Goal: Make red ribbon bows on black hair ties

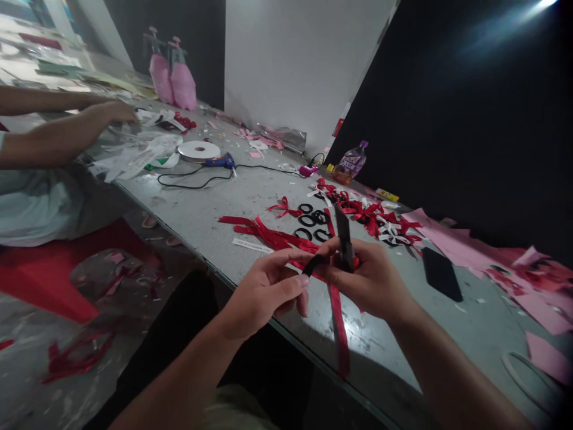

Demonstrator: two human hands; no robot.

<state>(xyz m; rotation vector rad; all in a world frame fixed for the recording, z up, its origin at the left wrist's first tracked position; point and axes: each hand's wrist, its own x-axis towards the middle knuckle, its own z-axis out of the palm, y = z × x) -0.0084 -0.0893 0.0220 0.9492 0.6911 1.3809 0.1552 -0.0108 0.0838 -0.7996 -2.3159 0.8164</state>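
Note:
Near the table's front edge, my left hand (264, 289) pinches a black hair tie (314, 264) between thumb and fingers. My right hand (367, 272) is closed close beside it, its fingertips on the other side of the hair tie. A dark, flat, blade-like tool (344, 233) stands up out of my right hand; its exact kind is unclear. Below that hand a red ribbon (339, 331) hangs down over the table. Just beyond lie several black hair ties (306, 220), loose red ribbon strips (259, 230) and a white printed strip (250, 245).
A pile of red and white bows (371, 218) lies behind my right hand, with a phone (441, 275) to its right. Farther back are a bottle (351, 162), a blue glue gun (221, 161) with its cord and a ribbon spool (199, 150). A co-worker's arms (67, 128) reach in at left.

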